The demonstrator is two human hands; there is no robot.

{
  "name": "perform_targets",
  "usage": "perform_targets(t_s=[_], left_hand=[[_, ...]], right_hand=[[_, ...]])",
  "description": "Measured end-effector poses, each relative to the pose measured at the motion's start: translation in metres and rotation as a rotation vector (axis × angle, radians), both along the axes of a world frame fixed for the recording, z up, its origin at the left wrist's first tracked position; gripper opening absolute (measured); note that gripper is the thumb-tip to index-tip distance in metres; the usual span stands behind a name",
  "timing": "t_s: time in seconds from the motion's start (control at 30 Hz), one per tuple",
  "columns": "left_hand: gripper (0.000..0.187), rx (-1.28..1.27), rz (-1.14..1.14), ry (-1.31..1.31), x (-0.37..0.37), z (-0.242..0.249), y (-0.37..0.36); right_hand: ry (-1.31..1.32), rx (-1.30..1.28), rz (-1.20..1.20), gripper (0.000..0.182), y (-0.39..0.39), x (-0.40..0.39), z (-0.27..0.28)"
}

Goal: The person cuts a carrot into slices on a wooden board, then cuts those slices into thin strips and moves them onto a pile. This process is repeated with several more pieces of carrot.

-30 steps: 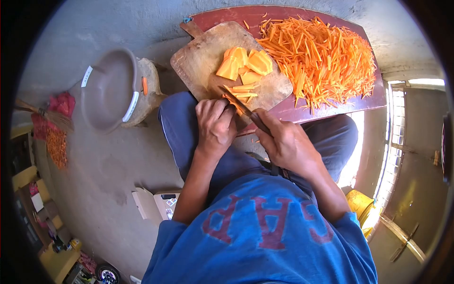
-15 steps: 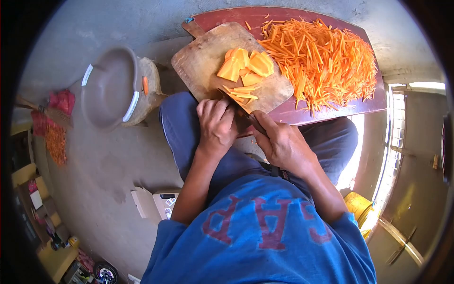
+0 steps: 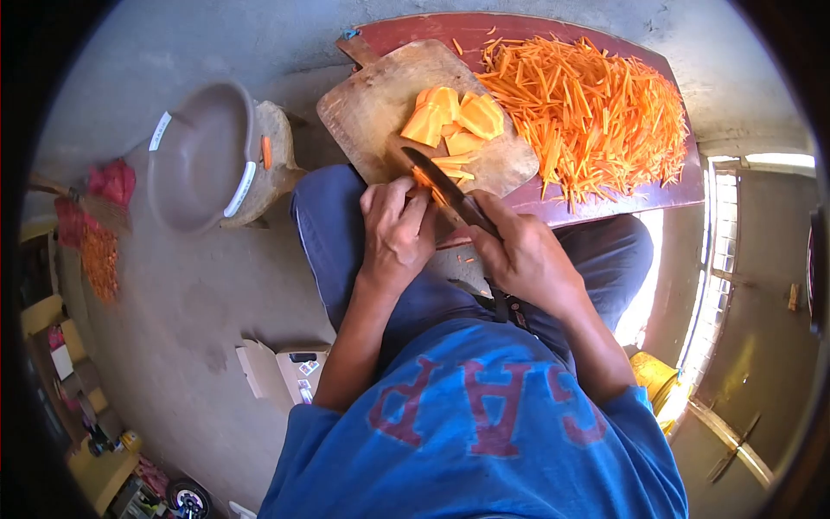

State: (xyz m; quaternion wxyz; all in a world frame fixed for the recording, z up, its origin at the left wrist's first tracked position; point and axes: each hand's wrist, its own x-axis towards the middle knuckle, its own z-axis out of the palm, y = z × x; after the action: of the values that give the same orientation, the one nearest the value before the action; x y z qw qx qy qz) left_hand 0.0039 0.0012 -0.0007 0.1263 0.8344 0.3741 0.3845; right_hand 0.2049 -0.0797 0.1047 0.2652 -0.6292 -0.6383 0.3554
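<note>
Right hand [image 3: 523, 255] clenched on the knife [image 3: 445, 186], blade angled over the near edge of the cutting board [image 3: 372, 104]. Left hand [image 3: 396, 229] pins an orange slice [image 3: 422, 177] at that edge, fingers curled; cut slices [image 3: 450, 117] wait mid-board, carrot strips [image 3: 596, 104] piled beyond its right edge.

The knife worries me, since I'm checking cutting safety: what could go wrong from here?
The knife blade lies right beside the left hand fingertips, so a slip could nick them. The cutting board overhangs the tray toward the lap and may tip under pressure.
</note>
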Motion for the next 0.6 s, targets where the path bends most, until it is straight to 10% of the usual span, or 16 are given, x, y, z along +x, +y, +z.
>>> perform_targets(t_s=[0.6], left_hand=[[0.022,-0.075,-0.027,-0.093,-0.006,-0.001,-0.001]], right_hand=[[-0.052,-0.010,0.052,0.038,0.002,-0.016,-0.004]])
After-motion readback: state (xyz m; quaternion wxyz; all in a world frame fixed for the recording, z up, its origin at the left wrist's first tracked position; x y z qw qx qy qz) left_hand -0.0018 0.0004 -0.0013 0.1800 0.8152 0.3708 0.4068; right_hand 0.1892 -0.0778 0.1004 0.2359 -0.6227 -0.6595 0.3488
